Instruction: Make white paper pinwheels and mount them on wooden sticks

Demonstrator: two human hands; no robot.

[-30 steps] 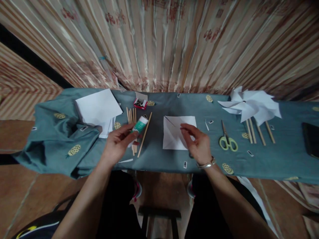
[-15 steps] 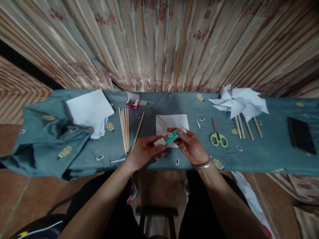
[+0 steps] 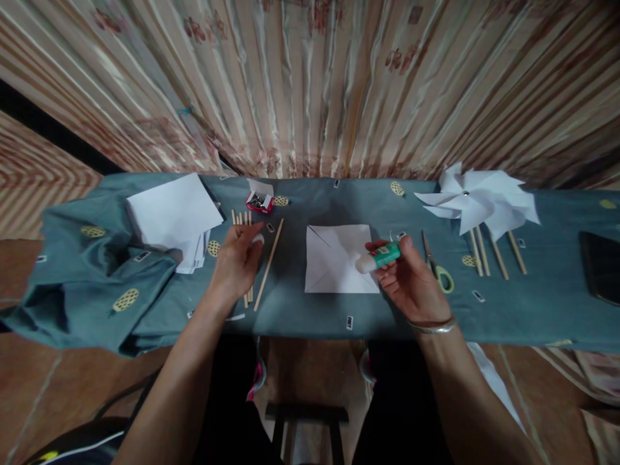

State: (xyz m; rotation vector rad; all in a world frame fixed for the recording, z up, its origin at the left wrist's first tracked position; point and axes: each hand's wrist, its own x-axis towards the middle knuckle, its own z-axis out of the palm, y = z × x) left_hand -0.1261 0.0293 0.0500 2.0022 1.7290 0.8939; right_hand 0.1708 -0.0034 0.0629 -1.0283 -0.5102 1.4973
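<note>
My right hand [image 3: 411, 279] is closed round a green glue stick [image 3: 386, 256], whose whitish end points left over the table. A small white cap [image 3: 258, 239] sits pinched in my left hand [image 3: 236, 261], which is above several wooden sticks [image 3: 249, 297]. Between the hands lies a square white paper sheet [image 3: 334, 265] with diagonal lines, one of them dark near its upper left corner. One separate wooden stick [image 3: 269, 265] rests just right of my left hand. Green-handled scissors [image 3: 443, 278] lie beyond my right hand, partly hidden by it.
A stack of white paper [image 3: 174, 210] lies at the left. Behind the sticks stands an open red box [image 3: 260, 201] of small metal pieces. White paper pinwheels [image 3: 489, 200] on sticks and a dark phone [image 3: 603, 268] are at the right. A curtain [image 3: 310, 97] hangs behind the table.
My hands have moved apart. The white cap has come off the glue stick and gone left with my left hand, while the glue stick has moved right with my right hand.
</note>
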